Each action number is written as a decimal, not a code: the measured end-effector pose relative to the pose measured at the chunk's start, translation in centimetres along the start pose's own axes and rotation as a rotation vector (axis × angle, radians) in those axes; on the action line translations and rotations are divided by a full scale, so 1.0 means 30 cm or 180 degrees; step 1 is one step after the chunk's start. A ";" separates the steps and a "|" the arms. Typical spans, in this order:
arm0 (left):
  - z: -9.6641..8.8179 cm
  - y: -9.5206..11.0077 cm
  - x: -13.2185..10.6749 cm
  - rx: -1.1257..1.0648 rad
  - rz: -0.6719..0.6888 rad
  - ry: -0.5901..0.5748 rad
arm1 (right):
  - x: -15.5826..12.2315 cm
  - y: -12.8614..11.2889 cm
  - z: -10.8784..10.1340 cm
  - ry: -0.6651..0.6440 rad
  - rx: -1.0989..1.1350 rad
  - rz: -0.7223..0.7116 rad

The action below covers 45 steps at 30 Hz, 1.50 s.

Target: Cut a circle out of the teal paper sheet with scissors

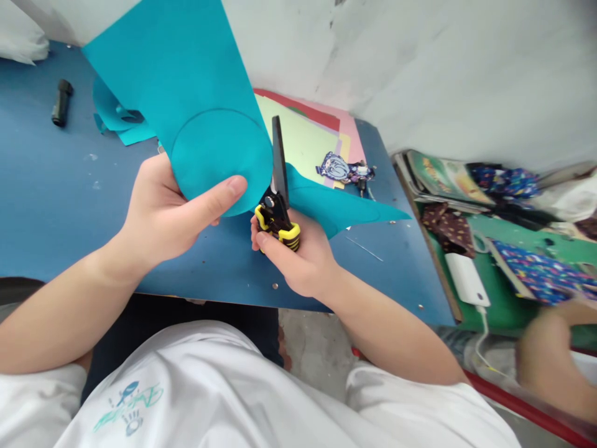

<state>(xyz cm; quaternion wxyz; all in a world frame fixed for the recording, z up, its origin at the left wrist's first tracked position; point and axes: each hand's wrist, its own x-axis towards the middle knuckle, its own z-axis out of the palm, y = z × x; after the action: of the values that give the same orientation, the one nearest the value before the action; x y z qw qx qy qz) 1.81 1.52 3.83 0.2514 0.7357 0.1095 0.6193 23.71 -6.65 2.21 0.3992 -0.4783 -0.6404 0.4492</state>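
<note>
A teal sheet of paper [186,62] with a drawn circle is pinched in my left hand [170,211], the thumb lying on the circle near its lower edge. My right hand [298,255] is wrapped round black-and-yellow scissors [278,230], whose dark blade points up along the circle's right side. The lower part of the circle is cut along its outline. A partly cut strip of the same paper [340,208] sticks out to the right, behind the scissors and my right hand. The fingers under the paper are mostly hidden.
Coloured paper sheets [298,137] lie at the back against the wall, with a cartoon-figure trinket [338,168] on them. Teal scraps [130,130] and a black cylinder [62,102] are at left. On the green table at right are a white power bank [467,280] and another person's arm [550,354].
</note>
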 end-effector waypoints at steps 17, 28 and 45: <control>0.023 -0.032 -0.004 0.0052 0.0152 0.0266 | 0.001 -0.014 -0.006 -0.0077 -0.0151 -0.0052; 0.016 -0.012 -0.005 0.0105 0.0147 0.0282 | 0.005 -0.014 -0.003 -0.0079 -0.0152 -0.0061; 0.011 -0.046 -0.013 0.0070 0.0148 0.0334 | 0.014 -0.015 -0.003 -0.0136 -0.0197 -0.0132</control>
<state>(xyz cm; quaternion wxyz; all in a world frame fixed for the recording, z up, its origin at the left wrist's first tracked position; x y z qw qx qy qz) 2.26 2.43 2.76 0.2228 0.7072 0.1122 0.6615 23.58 -6.29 2.68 0.3797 -0.4672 -0.6722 0.4309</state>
